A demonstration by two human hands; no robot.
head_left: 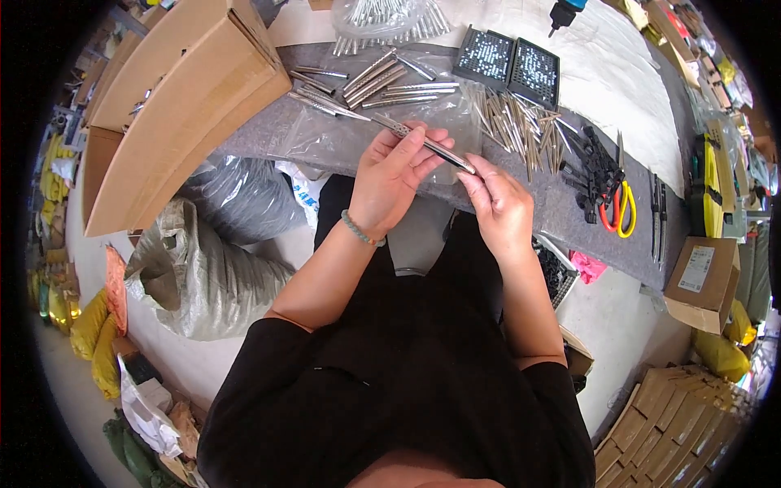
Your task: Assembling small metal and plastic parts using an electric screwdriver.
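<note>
A slim silvery metal tube (450,155) lies slantwise between my two hands, just over the near edge of the table. My left hand (382,183) has its thumb and fingers around the upper left part, where small holes show in the tube. At the lower right end, my right hand (503,210) pinches the tube between thumb and fingers. Beyond my hands, several perforated metal tubes (374,79) rest on clear plastic film (313,134). To their right is a loose heap of thin metal rods (529,134).
Two black trays (486,55) of small pale pieces sit at the back. Scissors with red and yellow handles (625,213) lie beside black parts (592,175) on the right. A large cardboard box (183,106) stands at left, a small carton (701,281) at right. A blue tool (567,12) hangs above.
</note>
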